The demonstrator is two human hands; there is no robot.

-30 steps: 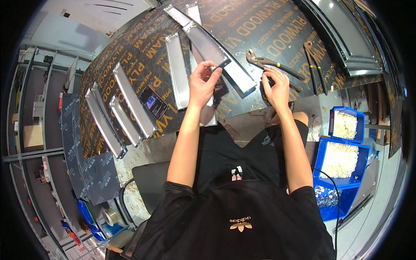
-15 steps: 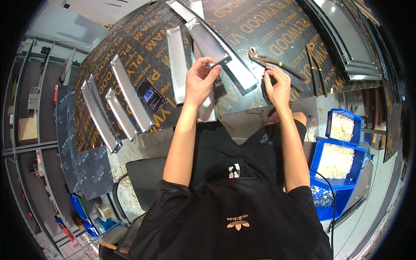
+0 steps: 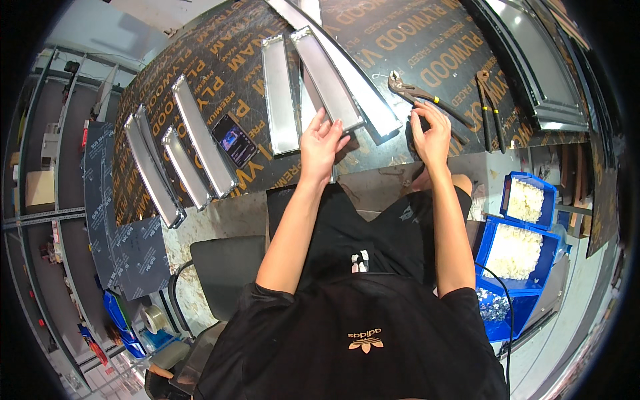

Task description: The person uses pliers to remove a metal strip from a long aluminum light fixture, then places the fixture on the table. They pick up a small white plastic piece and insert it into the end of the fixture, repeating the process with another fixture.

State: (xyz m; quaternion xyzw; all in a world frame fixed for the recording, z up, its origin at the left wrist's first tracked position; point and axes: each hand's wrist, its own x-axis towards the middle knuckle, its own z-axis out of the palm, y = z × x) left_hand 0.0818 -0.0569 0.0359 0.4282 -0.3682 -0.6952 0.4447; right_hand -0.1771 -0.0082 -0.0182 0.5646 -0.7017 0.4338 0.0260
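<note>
Panel (image 3: 325, 77) near left hand (image 3: 322, 145) points lengthwise lower right.

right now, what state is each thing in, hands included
left hand: open, fingers loosely bent at metal panel's near end
metal panel: slanted; whether flat on the table unclear
right hand: fingers bent by nearer pliers; grip unclear
nearer pliers: handles spread
farther pliers: handles slightly spread
phone: screen lit
two upper blue bins: open-topped, holding white pieces
lowest blue bin: open-topped, partly filled with shiny pieces
</note>
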